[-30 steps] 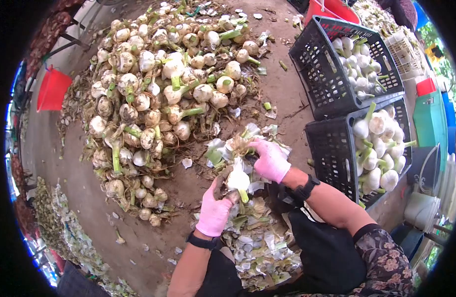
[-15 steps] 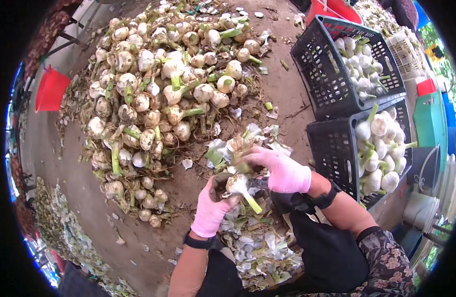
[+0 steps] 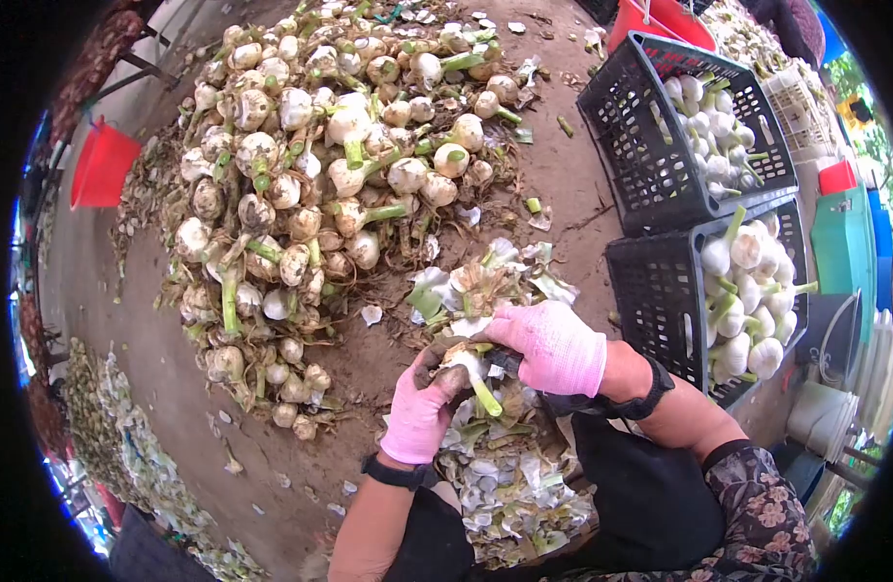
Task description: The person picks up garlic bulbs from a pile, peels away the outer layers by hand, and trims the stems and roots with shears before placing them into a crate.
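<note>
A garlic bulb [image 3: 469, 371] with a trimmed green stem is held in my left hand [image 3: 422, 403], its stem slanting down to the right. My left hand wears a pink glove with dirt-darkened fingertips. My right hand [image 3: 553, 347], also pink-gloved, is at the right side of the bulb with fingers and thumb closed together. Whatever the right fingertips pinch is hidden; a dark shape shows beneath them. Garlic peelings [image 3: 480, 286] lie just beyond my hands, and more peelings [image 3: 514, 500] are heaped between my legs.
A large heap of dirty garlic bulbs [image 3: 301, 194] covers the ground ahead and left. On the right stand two black crates, a far crate [image 3: 645, 136] and a near crate [image 3: 660, 301], both holding clean white garlic. Red buckets [image 3: 105, 165] and a white bucket [image 3: 823, 417] stand farther out.
My right hand has come down from above the bulb to its right side, and its blurred fingers are now closed there. The left hand keeps hold of the bulb.
</note>
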{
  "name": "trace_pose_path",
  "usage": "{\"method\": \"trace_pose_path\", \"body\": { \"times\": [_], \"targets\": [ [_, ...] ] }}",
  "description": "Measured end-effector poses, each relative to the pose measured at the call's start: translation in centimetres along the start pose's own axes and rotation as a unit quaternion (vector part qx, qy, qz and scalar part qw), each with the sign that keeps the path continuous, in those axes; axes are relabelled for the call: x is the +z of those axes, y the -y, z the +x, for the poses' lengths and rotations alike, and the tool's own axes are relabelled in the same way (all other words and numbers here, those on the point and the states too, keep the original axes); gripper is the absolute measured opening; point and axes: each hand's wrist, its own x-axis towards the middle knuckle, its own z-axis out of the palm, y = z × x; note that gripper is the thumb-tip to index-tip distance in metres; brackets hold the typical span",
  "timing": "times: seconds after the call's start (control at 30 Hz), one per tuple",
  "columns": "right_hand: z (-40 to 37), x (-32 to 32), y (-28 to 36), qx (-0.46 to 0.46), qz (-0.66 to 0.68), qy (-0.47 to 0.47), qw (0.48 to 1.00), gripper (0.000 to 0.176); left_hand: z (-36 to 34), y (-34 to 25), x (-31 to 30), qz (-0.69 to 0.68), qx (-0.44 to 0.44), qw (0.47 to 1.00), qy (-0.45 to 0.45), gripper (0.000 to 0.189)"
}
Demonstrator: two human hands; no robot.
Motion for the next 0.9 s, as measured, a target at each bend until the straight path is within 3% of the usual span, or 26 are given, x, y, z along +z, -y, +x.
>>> {"method": "trace_pose_path", "body": {
  "times": [0.23, 0.33, 0.4, 0.47, 0.5, 0.53, 0.6, 0.63, 0.73, 0.77, 0.83, 0.9],
  "targets": [
    [-0.2, 0.9, 1.2, 0.005, -0.061, -0.024, 0.998, 0.026, -0.6, -0.1, -0.4, 0.022, -0.008, 1.000, -0.006, 0.051],
    [-0.2, 0.9, 1.1, -0.009, -0.045, -0.044, 0.998, 0.024, -1.0, -0.3, -0.7, -0.013, -0.068, 0.998, 0.001, 0.058],
    [-0.1, 1.2, 0.4, 0.000, -0.040, -0.043, 0.998, 0.024, -1.4, -0.3, -0.4, -0.034, -0.069, 0.996, 0.045, 0.064],
    [0.7, 3.4, -2.7, 0.091, -0.032, -0.035, 0.995, 0.023, -1.6, -0.4, 0.4, -0.025, -0.073, 0.995, 0.066, 0.068],
    [1.1, 4.2, -4.9, 0.179, -0.075, 0.027, 0.981, 0.022, -1.5, -0.5, 0.8, -0.016, -0.076, 0.993, 0.086, 0.071],
    [0.5, 4.4, -5.5, 0.185, -0.083, 0.046, 0.978, 0.026, -1.6, -0.5, 1.0, -0.008, -0.080, 0.992, 0.102, 0.074],
    [-0.8, 4.9, -5.2, 0.181, 0.001, 0.092, 0.979, 0.033, -1.6, 0.1, 0.5, -0.014, -0.067, 0.994, 0.082, 0.077],
    [-1.4, 4.8, -5.1, 0.090, 0.064, 0.027, 0.994, 0.043, -1.3, 0.0, 0.2, -0.027, -0.053, 0.994, 0.090, 0.074],
    [-1.7, 3.2, -4.9, 0.016, 0.136, -0.008, 0.990, 0.053, -0.7, 0.7, -0.5, -0.034, -0.032, 0.995, 0.087, 0.070],
    [-1.7, 2.8, -4.5, 0.017, 0.138, -0.011, 0.990, 0.053, -0.3, 0.9, -0.9, -0.025, -0.018, 0.996, 0.078, 0.067],
    [-1.7, 1.8, -3.7, 0.007, 0.306, -0.068, 0.949, 0.050, -0.1, 1.3, -1.3, -0.039, -0.022, 0.997, 0.061, 0.067],
    [-1.4, 1.7, -3.4, 0.029, 0.352, -0.032, 0.935, 0.047, 0.0, 1.5, -1.5, -0.056, -0.026, 0.997, 0.042, 0.067]
  ]
}}
